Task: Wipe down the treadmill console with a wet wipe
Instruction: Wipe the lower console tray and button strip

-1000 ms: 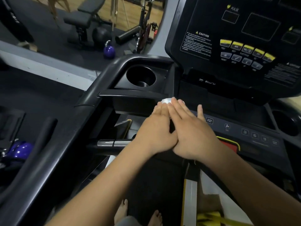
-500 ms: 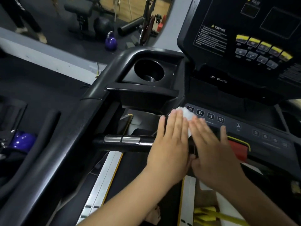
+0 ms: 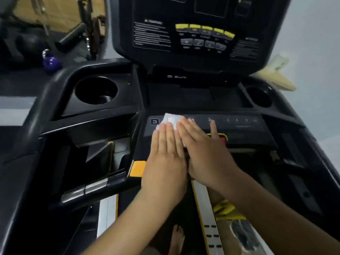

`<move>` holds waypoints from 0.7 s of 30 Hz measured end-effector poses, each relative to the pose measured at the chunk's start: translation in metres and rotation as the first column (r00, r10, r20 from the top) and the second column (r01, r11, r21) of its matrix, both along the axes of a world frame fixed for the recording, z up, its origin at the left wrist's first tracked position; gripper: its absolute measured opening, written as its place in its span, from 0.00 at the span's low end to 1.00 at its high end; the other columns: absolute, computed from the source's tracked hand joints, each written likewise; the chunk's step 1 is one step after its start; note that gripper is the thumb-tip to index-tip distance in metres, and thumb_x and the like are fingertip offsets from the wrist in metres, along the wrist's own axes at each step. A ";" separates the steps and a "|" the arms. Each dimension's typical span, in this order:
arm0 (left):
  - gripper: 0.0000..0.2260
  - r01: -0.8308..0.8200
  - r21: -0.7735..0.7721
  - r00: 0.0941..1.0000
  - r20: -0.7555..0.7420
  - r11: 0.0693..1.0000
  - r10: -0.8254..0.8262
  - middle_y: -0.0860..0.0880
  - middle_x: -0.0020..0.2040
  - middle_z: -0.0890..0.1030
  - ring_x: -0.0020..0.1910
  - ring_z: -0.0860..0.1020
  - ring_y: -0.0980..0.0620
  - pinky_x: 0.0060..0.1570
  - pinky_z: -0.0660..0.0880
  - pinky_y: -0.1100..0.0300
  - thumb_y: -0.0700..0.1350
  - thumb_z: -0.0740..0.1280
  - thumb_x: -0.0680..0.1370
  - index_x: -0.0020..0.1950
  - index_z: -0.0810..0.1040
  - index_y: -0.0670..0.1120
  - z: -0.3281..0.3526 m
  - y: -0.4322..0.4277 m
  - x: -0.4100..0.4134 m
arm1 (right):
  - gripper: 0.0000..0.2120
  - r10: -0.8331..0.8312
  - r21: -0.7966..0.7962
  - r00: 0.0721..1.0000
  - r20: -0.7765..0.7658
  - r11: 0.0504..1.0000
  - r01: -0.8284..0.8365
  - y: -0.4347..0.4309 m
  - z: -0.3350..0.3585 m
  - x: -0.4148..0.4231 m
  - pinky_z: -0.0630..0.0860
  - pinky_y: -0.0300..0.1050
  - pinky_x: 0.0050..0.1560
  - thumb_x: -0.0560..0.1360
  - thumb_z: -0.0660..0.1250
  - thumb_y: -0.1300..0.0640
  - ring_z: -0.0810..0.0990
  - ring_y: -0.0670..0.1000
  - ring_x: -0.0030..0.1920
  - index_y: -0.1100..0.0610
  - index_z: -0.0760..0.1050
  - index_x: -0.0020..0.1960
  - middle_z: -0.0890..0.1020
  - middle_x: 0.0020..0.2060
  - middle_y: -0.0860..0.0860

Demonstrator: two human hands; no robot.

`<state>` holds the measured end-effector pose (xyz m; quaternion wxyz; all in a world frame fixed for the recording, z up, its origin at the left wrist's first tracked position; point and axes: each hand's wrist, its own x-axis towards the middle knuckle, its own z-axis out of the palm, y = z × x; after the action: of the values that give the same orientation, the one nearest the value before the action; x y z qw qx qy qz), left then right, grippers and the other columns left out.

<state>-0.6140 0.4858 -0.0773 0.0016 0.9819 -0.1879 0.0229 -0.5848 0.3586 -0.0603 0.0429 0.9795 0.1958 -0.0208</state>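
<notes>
Far left: purple kettlebell (image 3: 51,62) on the dark gym floor, beyond the treadmill's black side rail (image 3: 35,129). Just inside the rail, the left cup holder (image 3: 96,91), a round, deep well.

Centre: treadmill console (image 3: 198,34) stands tilted up, with a row of yellow buttons (image 3: 205,30) and grey ones beneath; print beside them blurred, unreadable. Below it the lower button strip (image 3: 237,122) runs across, with a "3" key visible at its left end.

Wet wipe (image 3: 170,120): white, crumpled, lying on the left part of that strip, just right of the "3" key. Most of it is covered by fingers; only its upper edge and a sliver between the hands show.

Left hand (image 3: 165,162): palm down, fingers straight and held close together, tips pressing on the wipe. Forearm comes up from the lower left at a slant.

Right hand (image 3: 206,155): also flat, palm down, fingers laid over the wipe's right side, thumb splayed out to the right toward the strip's fan icon. Its inner edge touches the left hand's; the two lie side by side, neither gripping or pinching, both spread flat on the wipe.

Right of the hands: a red stop button with yellow surround (image 3: 221,138), partly hidden by the right hand. Further right, the right cup holder (image 3: 259,97).

Bottom: a bare foot (image 3: 177,236) on the belt.
</notes>
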 end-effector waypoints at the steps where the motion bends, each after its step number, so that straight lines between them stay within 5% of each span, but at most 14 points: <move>1: 0.35 0.027 0.022 1.000 0.003 0.999 -0.027 0.28 0.74 0.33 0.74 0.34 0.29 0.74 0.36 0.38 0.52 0.48 0.83 0.73 0.30 0.30 0.002 -0.005 0.007 | 0.38 -0.027 0.012 1.000 -0.009 1.000 0.027 -0.005 0.002 0.003 0.41 0.66 0.74 0.75 0.64 0.54 0.47 0.49 0.78 0.54 0.47 0.79 0.51 0.79 0.52; 8: 0.36 0.126 0.005 0.992 0.026 0.992 -0.126 0.30 0.76 0.39 0.76 0.38 0.32 0.75 0.39 0.40 0.53 0.51 0.82 0.75 0.35 0.32 0.000 -0.040 0.032 | 0.33 -0.157 0.053 0.986 -0.052 0.986 0.160 -0.040 0.009 0.013 0.41 0.64 0.75 0.79 0.56 0.52 0.44 0.47 0.78 0.53 0.44 0.79 0.46 0.79 0.49; 21: 0.42 0.239 0.092 0.970 0.026 0.967 -0.242 0.32 0.77 0.40 0.77 0.40 0.34 0.76 0.44 0.42 0.54 0.59 0.78 0.76 0.37 0.34 0.005 -0.136 0.058 | 0.37 -0.306 0.117 0.943 -0.129 0.940 0.321 -0.135 0.016 0.018 0.38 0.60 0.75 0.77 0.59 0.62 0.42 0.45 0.77 0.53 0.43 0.79 0.44 0.79 0.47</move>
<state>-0.5565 0.3499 -0.0721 -0.0426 0.9504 -0.3063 0.0324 -0.5668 0.2233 -0.0439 -0.0390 0.9962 0.0402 -0.0672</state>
